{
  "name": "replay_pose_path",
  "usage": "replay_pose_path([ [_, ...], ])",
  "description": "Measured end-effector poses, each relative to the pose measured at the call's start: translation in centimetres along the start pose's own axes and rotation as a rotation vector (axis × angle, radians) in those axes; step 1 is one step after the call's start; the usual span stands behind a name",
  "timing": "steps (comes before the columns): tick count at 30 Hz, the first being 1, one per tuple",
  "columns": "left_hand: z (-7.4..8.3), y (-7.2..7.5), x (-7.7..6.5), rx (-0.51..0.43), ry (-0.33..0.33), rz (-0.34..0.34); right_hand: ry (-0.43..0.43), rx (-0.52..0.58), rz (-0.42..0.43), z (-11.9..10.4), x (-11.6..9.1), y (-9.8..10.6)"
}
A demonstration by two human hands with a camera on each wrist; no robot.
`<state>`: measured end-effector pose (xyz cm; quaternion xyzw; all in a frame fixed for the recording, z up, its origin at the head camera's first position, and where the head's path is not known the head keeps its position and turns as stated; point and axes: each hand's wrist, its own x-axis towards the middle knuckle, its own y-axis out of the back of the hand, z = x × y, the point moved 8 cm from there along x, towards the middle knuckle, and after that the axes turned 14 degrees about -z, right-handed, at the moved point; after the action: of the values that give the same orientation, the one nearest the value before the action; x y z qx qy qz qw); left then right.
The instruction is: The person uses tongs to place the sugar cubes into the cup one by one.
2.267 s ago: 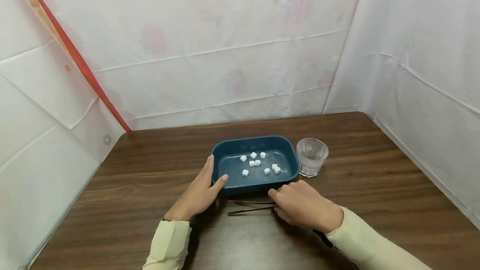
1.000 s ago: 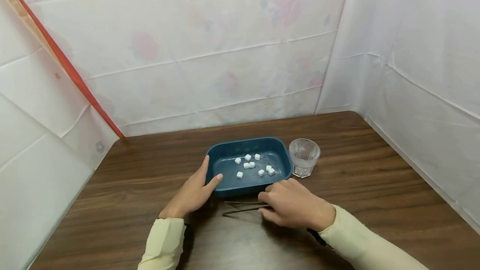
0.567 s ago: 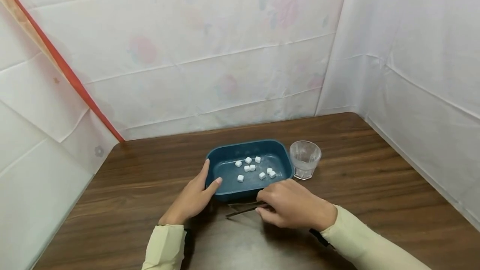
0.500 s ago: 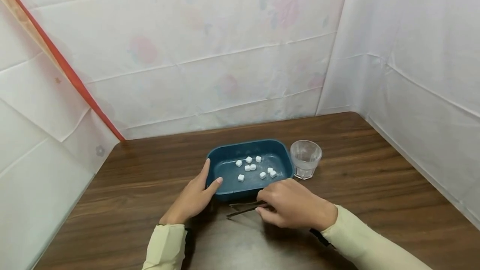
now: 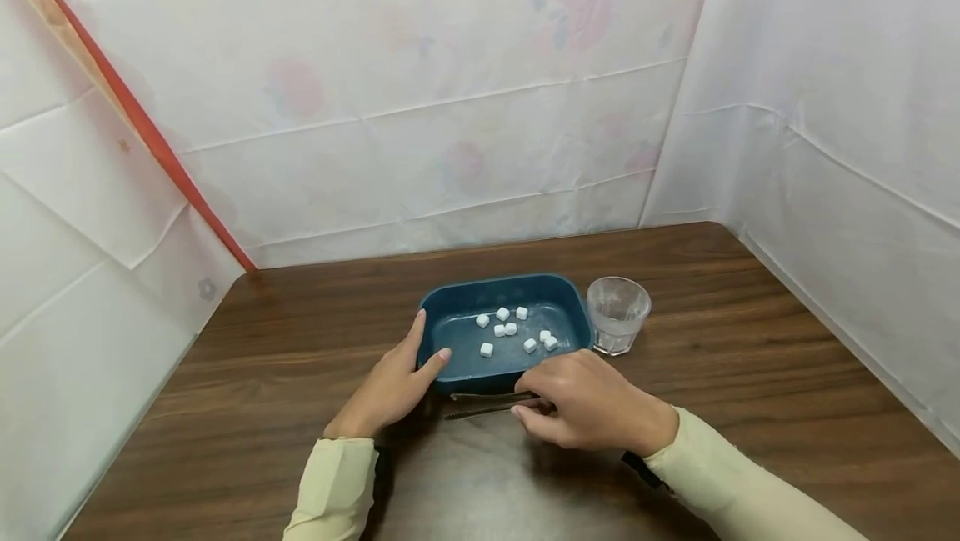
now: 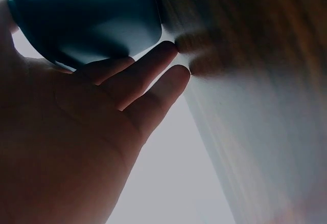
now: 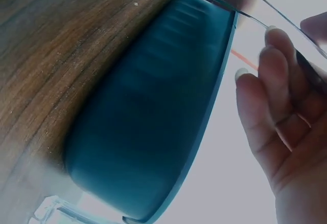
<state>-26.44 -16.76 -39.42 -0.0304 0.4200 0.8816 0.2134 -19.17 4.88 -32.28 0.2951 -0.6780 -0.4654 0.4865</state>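
Several small white cubes (image 5: 502, 330) lie scattered on the floor of a dark blue tray (image 5: 467, 368). My left hand (image 5: 390, 383) grips the tray's front left corner, its thumb over the rim and its fingers along the outer wall; the left wrist view has the fingertips (image 6: 168, 50) close to the table. My right hand (image 5: 588, 401) holds metal tweezers (image 5: 483, 413) just in front of the tray's near wall. Their arms stand apart, tips pointing left, with nothing seen between them. In the right wrist view the tweezers (image 7: 278, 12) are partly cut off by the frame edge.
A clear glass (image 5: 618, 316) stands just right of the tray, very close to it. Everything rests on a dark wood table (image 5: 300, 358). White patterned sheeting (image 5: 450, 107) encloses the back and sides.
The tweezers have turned in my right hand, tips raised and nearer the tray's front wall. The head view has shifted slightly. The left hand, tray, cubes and glass have kept their places.
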Motion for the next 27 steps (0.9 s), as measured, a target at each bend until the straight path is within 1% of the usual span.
replay_pose_path([
  [3, 0.1, 0.0, 0.0, -0.008, -0.001, 0.004, 0.016, 0.005, 0.027, 0.0, 0.0, 0.2],
  [11, 0.3, 0.1, -0.1, -0.011, -0.024, 0.010, 0.036, 0.028, 0.062, 0.0, -0.1, 0.5],
  [15, 0.3, 0.0, -0.1, -0.014, -0.021, 0.007, 0.050, 0.042, 0.100, 0.0, -0.2, 1.0],
  [22, 0.2, 0.0, -0.2, -0.019, -0.008, 0.002, 0.048, 0.095, 0.138, 0.4, -0.4, 1.3],
  [27, 0.3, 0.0, -0.2, -0.013, -0.008, 0.005, 0.079, 0.133, 0.164, 0.4, -0.5, 1.5],
])
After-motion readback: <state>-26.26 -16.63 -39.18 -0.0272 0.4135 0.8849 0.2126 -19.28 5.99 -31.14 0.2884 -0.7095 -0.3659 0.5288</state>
